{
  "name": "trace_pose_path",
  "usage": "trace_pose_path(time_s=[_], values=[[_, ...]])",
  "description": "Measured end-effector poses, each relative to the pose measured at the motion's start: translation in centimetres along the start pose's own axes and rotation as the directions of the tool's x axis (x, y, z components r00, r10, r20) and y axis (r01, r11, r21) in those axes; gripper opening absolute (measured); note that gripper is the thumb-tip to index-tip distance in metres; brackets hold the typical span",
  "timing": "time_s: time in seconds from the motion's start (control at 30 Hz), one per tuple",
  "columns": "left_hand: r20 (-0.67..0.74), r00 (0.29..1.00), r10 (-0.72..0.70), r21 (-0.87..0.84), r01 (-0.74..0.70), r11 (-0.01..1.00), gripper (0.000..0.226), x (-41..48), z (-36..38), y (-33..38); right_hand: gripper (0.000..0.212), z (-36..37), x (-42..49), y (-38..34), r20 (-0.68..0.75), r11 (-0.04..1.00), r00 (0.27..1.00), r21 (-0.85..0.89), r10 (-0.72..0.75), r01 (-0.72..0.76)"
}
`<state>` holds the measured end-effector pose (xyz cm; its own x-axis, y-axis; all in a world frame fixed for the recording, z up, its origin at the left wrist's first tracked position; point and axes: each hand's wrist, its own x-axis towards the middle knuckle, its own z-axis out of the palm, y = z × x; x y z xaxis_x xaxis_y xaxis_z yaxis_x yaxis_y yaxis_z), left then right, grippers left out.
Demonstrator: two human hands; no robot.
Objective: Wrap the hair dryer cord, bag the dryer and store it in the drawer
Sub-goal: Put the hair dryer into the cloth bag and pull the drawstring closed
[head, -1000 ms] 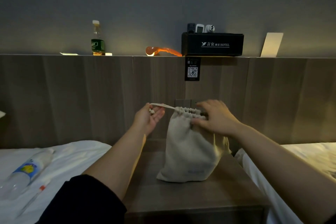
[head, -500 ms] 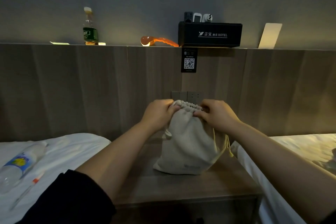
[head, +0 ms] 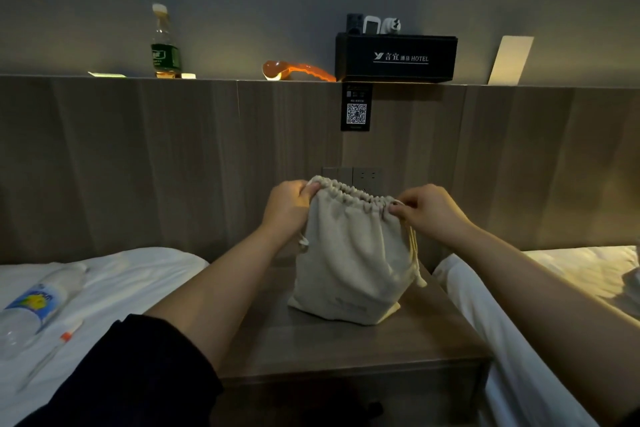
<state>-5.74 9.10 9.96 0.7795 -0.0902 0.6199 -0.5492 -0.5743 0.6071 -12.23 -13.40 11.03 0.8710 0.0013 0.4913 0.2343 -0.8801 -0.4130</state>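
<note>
Dim hotel rm; wood nightstand (head: 346, 347) btwn two white beds. Dryer's hidden, can't see it inside the cloth bag (head: 349, 260). Bag's beige, bulging, upright on the nightstand, mouth gathered btwn my grips. My left hand (head: 287, 210) & right hand (head: 429, 213) each pinch a top corner.

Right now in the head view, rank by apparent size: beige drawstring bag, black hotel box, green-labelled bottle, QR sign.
1. Beige drawstring bag, nearest the camera.
2. Black hotel box.
3. Green-labelled bottle and QR sign: too alike to rank.

Water bottle (head: 33, 308) on bed; green bottle (head: 165, 45), hotel box (head: 396, 58) on ledge.
</note>
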Motion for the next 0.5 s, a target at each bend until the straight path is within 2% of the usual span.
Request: trace_pose_path(time_s=[0.1,0.23,0.33,0.4,0.43,0.5], values=[[0.06,0.997,0.057,0.021,-0.058,0.998,0.037,0.0,-0.5,0.0,0.031,0.0,-0.3,0.1,-0.067,0.998,0.998,0.055,0.021,-0.017],[0.165,0.981,0.102,0.006,-0.104,0.995,0.033,0.8,-2.0,-0.9,0.036,-1.0,0.1,1.2,-0.275,0.966,0.944,0.229,0.184,-0.122],[0.102,0.994,0.038,-0.109,-0.027,0.994,0.034,0.7,-3.3,-1.7,0.032,-1.5,0.0,2.4,-0.408,0.935,0.864,0.308,0.295,-0.174],[0.076,0.995,-0.061,-0.198,0.075,0.977,0.034,0.1,-2.9,-2.1,0.034,-0.9,0.1,2.7,-0.419,0.929,0.85,0.318,0.319,-0.192],[0.084,0.987,-0.14,-0.312,0.16,0.936,0.035,-0.3,-2.4,-2.1,0.035,-0.4,0.3,2.7,-0.399,0.916,0.852,0.348,0.339,-0.202],[0.145,0.946,-0.288,-0.543,0.32,0.776,0.037,-0.8,-0.9,-1.9,0.036,0.5,0.8,2.2,-0.318,0.836,0.851,0.501,0.418,-0.224]])
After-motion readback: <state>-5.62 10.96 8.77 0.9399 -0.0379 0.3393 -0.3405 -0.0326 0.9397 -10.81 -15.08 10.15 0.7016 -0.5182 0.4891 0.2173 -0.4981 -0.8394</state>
